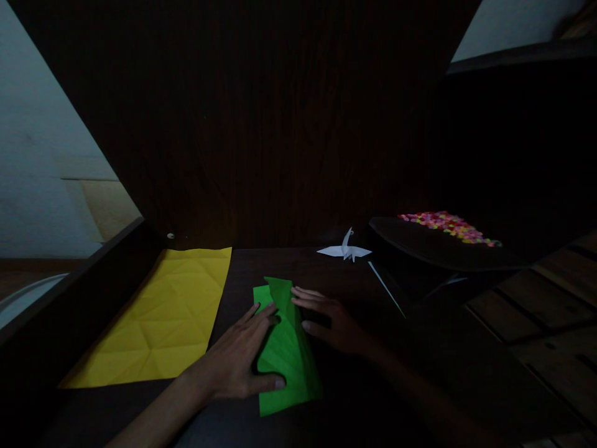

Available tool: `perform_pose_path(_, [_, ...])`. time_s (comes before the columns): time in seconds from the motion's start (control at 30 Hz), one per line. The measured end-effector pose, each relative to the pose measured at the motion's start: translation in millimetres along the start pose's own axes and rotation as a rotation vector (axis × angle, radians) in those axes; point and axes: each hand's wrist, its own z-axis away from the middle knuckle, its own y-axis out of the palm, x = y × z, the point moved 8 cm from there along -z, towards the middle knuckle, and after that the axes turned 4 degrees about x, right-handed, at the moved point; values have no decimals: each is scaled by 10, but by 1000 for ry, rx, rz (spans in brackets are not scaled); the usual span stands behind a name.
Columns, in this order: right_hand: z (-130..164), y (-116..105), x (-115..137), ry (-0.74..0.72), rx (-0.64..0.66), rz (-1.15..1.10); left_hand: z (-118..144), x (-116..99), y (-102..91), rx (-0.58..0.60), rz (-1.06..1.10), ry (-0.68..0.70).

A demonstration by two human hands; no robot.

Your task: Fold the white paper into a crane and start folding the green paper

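A green sheet of paper (286, 354), creased and partly folded over, lies on the dark wooden tabletop. My left hand (245, 351) rests on its left part, fingers stretched out and the thumb apart near the lower edge. At the paper's upper right edge, my right hand (326, 314) touches the folded part with its fingertips; its fingers are extended and the thumb is separate. Left of the green paper a larger yellow sheet of paper (177, 311) lies spread out, marked with many crease lines. Beyond my right hand stands a white folded paper crane (346, 250).
A thin pale strip (386, 288) lies right of the crane. Farther right, a dark rounded surface (396, 233) carries a cluster of small colourful pieces (450, 225). A tall dark wooden panel (280, 124) rises behind the tabletop, and a raised dark edge (116, 255) borders the left.
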Motion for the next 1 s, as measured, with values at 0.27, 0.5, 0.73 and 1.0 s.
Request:
perform_pose_path(0.27, [35,229,-38,10,152,321,-49,23,-195,-100,146,-51])
perform_pose_path(0.5, [46,306,-22,-50,167,465,108,242,-515,-450,-35,-269])
perform_pose_path(0.73, [52,399,-25,-22,235,519,-38,-38,-121,-163,-109,-77])
perform_pose_path(1.0, [87,449,68,-18,346,496,-30,44,91,-35,-197,-43])
